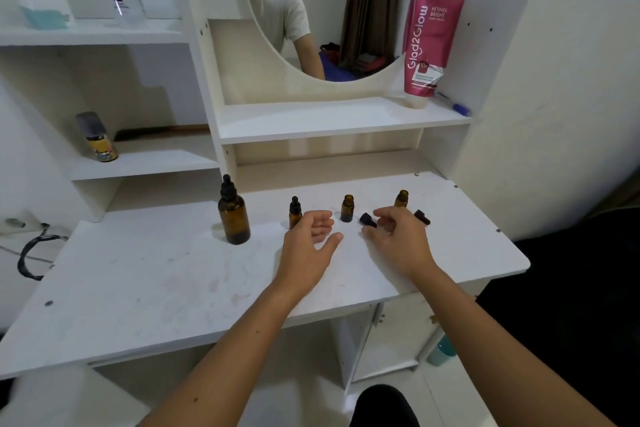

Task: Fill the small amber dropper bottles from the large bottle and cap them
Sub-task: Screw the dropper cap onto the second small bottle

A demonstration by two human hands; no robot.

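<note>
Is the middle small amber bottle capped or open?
Open. The middle small bottle stands upright with a bare neck; a loose dropper cap lies on the table beside it.

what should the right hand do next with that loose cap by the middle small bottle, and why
Probably pinch the loose dropper cap with the right hand, whose fingertips are right beside it, and carry it to the open middle bottle. That bottle has no cap, while the left small bottle is already capped. Whether the middle one is filled cannot be told.
</note>
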